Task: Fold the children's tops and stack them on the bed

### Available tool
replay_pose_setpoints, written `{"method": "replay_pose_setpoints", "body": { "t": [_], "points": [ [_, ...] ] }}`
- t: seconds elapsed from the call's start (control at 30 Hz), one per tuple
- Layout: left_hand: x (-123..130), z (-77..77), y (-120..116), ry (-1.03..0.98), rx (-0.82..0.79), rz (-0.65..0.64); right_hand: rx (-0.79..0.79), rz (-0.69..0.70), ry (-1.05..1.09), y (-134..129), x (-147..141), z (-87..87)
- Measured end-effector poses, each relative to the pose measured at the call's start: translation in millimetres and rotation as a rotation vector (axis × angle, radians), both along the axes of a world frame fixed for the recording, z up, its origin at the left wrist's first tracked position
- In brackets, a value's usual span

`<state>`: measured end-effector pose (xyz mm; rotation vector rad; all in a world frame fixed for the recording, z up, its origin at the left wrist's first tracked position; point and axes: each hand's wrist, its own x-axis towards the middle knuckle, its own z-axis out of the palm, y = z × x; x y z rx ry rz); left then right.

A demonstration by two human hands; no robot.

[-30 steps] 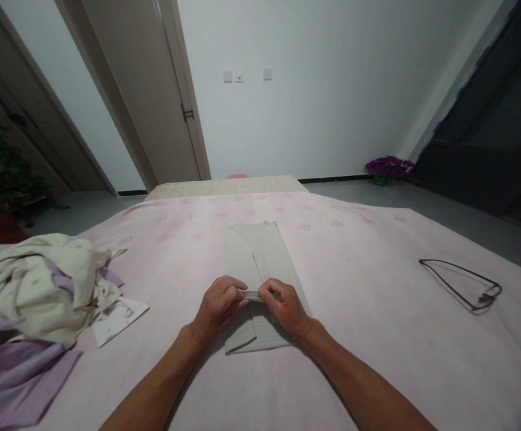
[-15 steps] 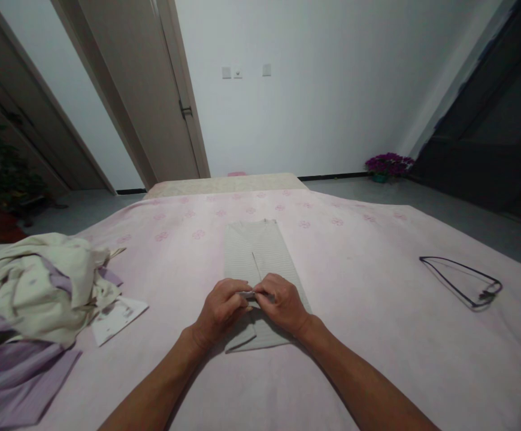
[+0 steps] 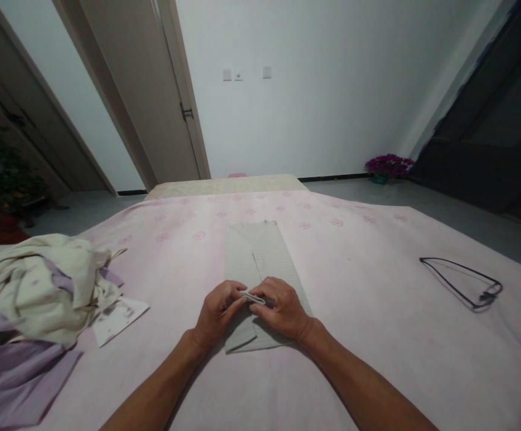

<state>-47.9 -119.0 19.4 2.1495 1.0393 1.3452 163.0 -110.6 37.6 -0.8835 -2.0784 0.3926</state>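
Note:
A light grey, finely striped garment [image 3: 247, 244], its sides folded inward, lies as a long strip on the pink bedspread [image 3: 359, 281]. Over its nearer half, my left hand [image 3: 219, 312] pinches a small folded edge of the cloth between thumb and fingers. My right hand [image 3: 282, 306] grips the same edge from the other side, so the fold shows pale between both thumbs. The hands nearly meet and hide part of the garment beneath them. Its near end lies flat on the bedspread.
To the left is a heap of cream and lilac clothes [image 3: 40, 287], with a white printed card [image 3: 119, 317] beside it. A black clothes hanger [image 3: 460, 278] lies on the right. Beyond the bed are a door [image 3: 139, 84] and purple flowers [image 3: 388, 164].
My fingers have shifted on the folded edge, and more of the pale fold now shows between my thumbs. The garment on the bedspread has stayed in place.

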Motion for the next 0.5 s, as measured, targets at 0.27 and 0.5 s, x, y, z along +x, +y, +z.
{"method": "replay_pose_setpoints", "body": {
  "t": [0.27,0.5],
  "points": [
    [-1,-0.1,-2,-0.013,-0.084,0.021,0.012,-0.009,-0.021,4,0,-11.0],
    [-16,-3.1,-4,0.123,-0.113,-0.001,0.009,-0.028,-0.122,3,-1,-11.0]
  ]
}}
